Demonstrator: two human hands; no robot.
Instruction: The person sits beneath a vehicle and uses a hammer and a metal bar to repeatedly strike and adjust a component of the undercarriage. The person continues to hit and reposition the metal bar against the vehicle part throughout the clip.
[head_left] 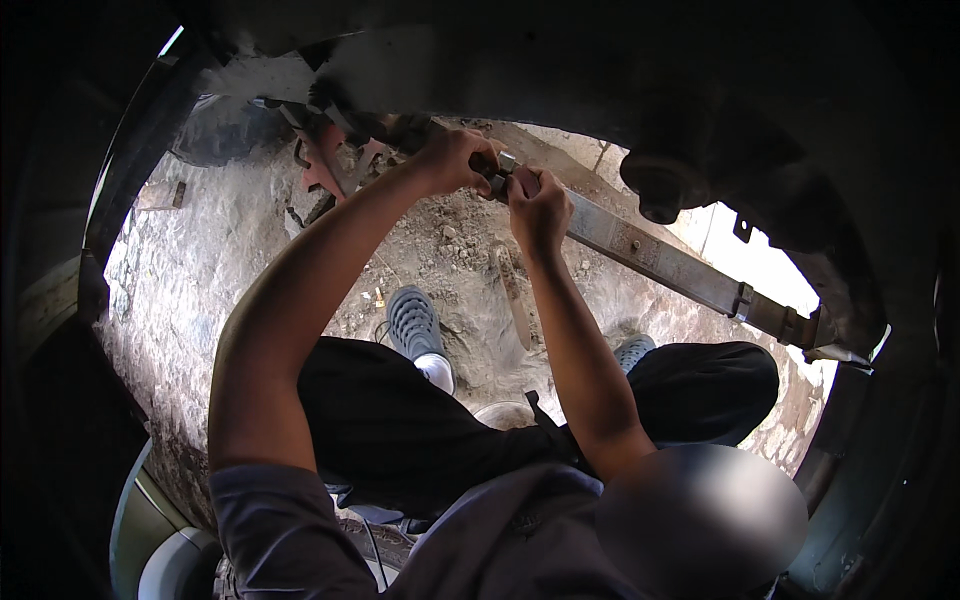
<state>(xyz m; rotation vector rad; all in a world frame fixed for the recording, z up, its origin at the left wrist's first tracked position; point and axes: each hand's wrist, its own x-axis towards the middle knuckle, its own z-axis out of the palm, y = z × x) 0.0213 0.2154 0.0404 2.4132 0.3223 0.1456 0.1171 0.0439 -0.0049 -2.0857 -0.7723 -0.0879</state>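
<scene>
Under a vehicle, my left hand (455, 162) has its fingers curled round a dark fitting (486, 166) near the upper end of a long flat metal bar (640, 248). Just right of it, my right hand (540, 210) is closed, with the thumb raised, on a small pinkish-brown piece (525, 182) against the same fitting. The bar slopes down to the right to a bracket (820, 335). Exactly what my fingertips touch is partly hidden.
Dark bodywork (500, 60) arches overhead, with a rounded mount (655, 185) hanging right of my hands. A red metal stand (322, 160) is behind my left forearm. My knees and shoes rest over rough, dirty ground (450, 260); a small block (162, 196) lies at left.
</scene>
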